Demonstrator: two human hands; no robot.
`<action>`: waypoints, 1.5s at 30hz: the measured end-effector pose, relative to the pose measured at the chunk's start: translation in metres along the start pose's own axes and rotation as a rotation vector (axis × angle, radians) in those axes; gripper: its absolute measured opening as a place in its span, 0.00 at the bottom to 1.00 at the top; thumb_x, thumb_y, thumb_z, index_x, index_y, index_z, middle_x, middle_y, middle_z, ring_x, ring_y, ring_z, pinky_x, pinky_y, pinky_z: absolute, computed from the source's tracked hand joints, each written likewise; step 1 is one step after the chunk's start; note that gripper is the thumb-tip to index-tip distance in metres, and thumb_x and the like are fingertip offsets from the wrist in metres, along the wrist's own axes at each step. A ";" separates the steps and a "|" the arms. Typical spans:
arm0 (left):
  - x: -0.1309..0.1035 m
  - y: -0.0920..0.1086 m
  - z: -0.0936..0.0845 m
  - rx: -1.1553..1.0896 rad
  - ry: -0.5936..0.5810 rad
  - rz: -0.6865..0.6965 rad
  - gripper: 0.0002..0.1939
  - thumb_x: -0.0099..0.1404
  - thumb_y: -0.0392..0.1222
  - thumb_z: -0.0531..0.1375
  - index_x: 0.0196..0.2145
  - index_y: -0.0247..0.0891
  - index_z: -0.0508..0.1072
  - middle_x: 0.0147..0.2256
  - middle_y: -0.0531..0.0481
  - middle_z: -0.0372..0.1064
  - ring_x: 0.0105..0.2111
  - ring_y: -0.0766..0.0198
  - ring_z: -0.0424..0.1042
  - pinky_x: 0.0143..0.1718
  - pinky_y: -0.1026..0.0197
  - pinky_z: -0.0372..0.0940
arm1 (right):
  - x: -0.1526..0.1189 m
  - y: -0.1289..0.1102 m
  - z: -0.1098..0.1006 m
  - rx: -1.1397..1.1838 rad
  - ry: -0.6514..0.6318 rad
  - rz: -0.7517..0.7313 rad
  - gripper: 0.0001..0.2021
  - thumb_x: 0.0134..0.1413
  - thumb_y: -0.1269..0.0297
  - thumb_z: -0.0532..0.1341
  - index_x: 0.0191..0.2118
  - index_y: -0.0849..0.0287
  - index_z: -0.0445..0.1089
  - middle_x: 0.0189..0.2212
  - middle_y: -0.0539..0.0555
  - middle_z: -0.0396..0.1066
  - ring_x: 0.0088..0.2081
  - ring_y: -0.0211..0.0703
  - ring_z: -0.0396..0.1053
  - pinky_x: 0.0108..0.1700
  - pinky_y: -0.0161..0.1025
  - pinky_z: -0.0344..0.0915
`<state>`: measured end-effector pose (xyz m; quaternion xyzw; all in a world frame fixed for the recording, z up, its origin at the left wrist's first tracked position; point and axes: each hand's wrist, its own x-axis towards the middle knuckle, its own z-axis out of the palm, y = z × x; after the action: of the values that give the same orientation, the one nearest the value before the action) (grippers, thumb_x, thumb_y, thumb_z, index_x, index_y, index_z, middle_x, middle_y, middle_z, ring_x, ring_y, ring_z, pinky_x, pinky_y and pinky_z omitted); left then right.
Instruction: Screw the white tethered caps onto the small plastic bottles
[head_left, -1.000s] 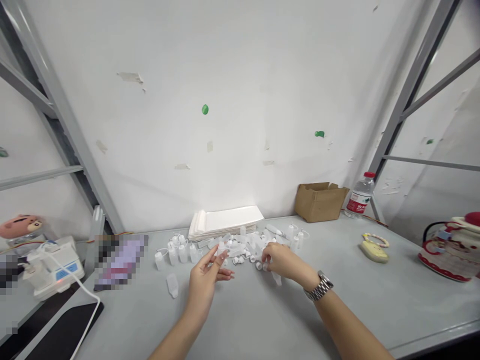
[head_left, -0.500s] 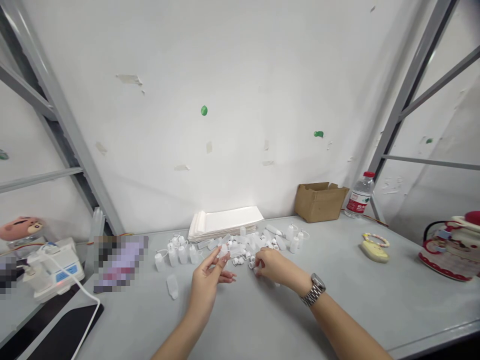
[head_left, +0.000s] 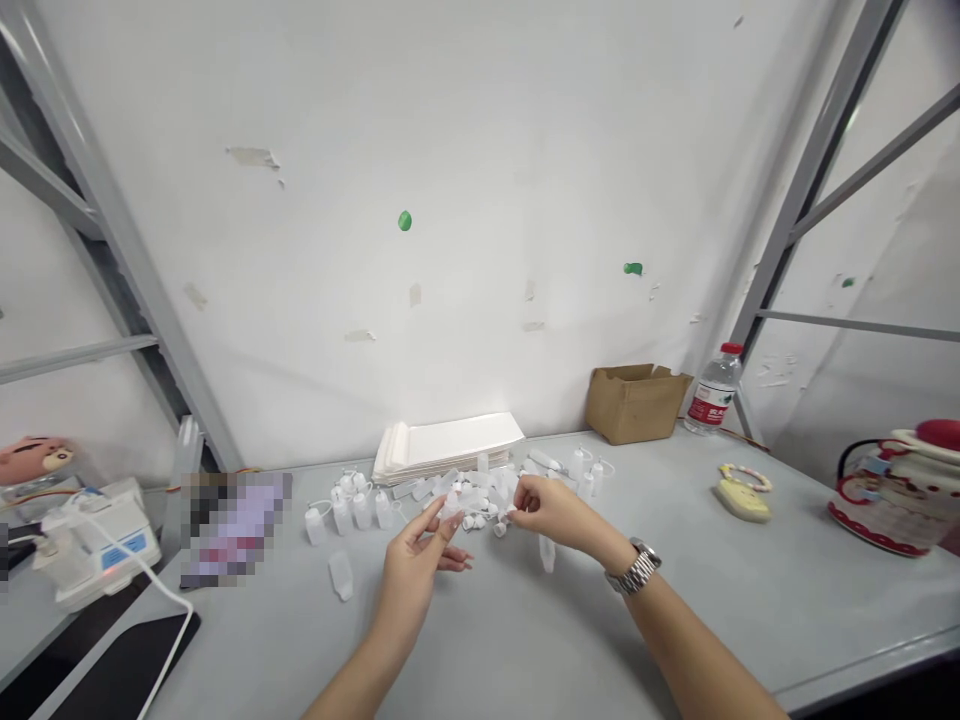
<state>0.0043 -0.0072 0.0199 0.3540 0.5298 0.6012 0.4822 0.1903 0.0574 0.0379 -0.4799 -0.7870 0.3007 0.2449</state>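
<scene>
Lifted off the grey table [head_left: 525, 640], right hand [head_left: 551, 508] pinches a cap — left hand [head_left: 417, 560] pinches a small bottle [head_left: 450, 503].

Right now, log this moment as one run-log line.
left hand: pinching small bottle | right hand: pinching small cap | bottle pile: behind hands | table: grey

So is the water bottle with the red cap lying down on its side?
No, the water bottle stands upright at the back of the table, right beside the open cardboard box.
</scene>
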 end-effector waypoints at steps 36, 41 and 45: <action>-0.002 -0.017 0.002 0.281 -0.257 0.115 0.19 0.50 0.47 0.62 0.42 0.45 0.74 0.27 0.58 0.54 0.18 0.71 0.67 0.24 0.62 0.67 | -0.009 -0.018 0.001 0.285 -0.093 -0.175 0.12 0.46 0.54 0.62 0.32 0.58 0.71 0.25 0.50 0.67 0.29 0.38 0.64 0.32 0.34 0.61; -0.004 -0.017 0.002 0.322 -0.232 0.154 0.20 0.49 0.46 0.62 0.42 0.44 0.74 0.27 0.57 0.54 0.17 0.72 0.65 0.23 0.62 0.66 | -0.010 -0.022 0.001 0.297 -0.092 -0.209 0.09 0.48 0.58 0.61 0.33 0.58 0.71 0.27 0.50 0.69 0.31 0.39 0.66 0.35 0.35 0.62; -0.006 -0.016 -0.002 0.441 -0.272 0.233 0.17 0.54 0.47 0.57 0.41 0.40 0.73 0.29 0.54 0.58 0.20 0.69 0.66 0.22 0.63 0.65 | -0.010 -0.024 0.003 0.270 -0.068 -0.255 0.06 0.49 0.61 0.61 0.32 0.56 0.72 0.29 0.50 0.69 0.32 0.39 0.66 0.36 0.36 0.62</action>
<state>0.0077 -0.0137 0.0049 0.5862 0.5339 0.4699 0.3880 0.1785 0.0388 0.0521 -0.3284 -0.8017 0.3862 0.3165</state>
